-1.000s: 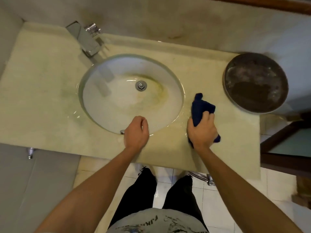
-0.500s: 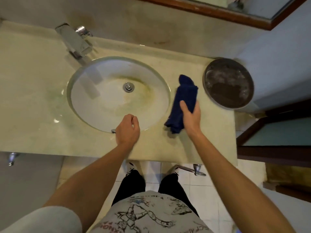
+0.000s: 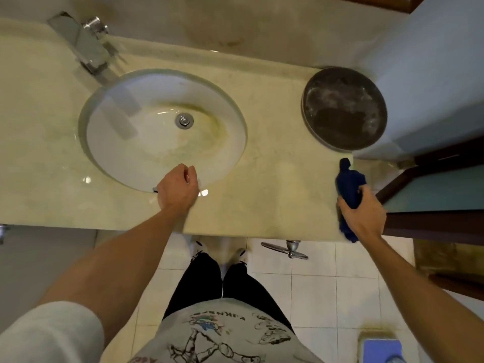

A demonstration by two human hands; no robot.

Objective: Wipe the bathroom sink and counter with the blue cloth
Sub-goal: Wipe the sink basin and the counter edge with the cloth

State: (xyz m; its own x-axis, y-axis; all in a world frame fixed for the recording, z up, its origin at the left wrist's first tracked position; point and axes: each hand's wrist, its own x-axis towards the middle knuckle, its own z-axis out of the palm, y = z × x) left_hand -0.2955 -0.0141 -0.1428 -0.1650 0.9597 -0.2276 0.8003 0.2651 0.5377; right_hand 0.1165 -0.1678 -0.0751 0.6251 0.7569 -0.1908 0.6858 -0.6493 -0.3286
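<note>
right hand (image 3: 362,214) grips crumpled dark-blue cloth (image 3: 349,183) at counter's right front corner | cloth's long axis front-to-back | oval white sink basin (image 3: 131,158) lies left | left hand (image 3: 178,188) loosely curled, empty, on basin's front rim, nearer

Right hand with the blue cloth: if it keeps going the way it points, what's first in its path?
Probably the round dark metal tray. The right hand grips the blue cloth at the beige stone counter's right end, pointing toward the back wall; the tray sits just beyond the cloth's tip.
</note>
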